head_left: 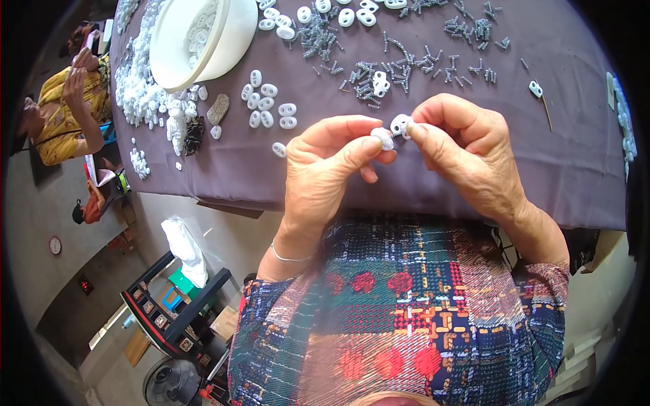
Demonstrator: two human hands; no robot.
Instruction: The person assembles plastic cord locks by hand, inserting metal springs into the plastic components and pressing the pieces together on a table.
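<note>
Above the near part of the table, my left hand (319, 166) pinches a small white plastic cord-lock part (382, 139) between thumb and fingertips. Close to it, my right hand (470, 145) grips a white two-hole cord-lock piece (401, 124). A short metal spring (396, 134) seems to lie between the two parts; my fingertips partly cover it. Beyond my hands, a loose pile of springs (365, 73) lies on the cloth, with white two-hole pieces (381, 84) among it. More two-hole pieces (267, 103) sit in a group beyond my left hand.
A brown cloth (555, 162) covers the table. At the far left stands a white tub (230, 47) beside a heap of small white parts (139, 95). A stone (219, 108) lies near the heap; a thin stick (546, 111) is at right. Another person (78, 108) sits at left.
</note>
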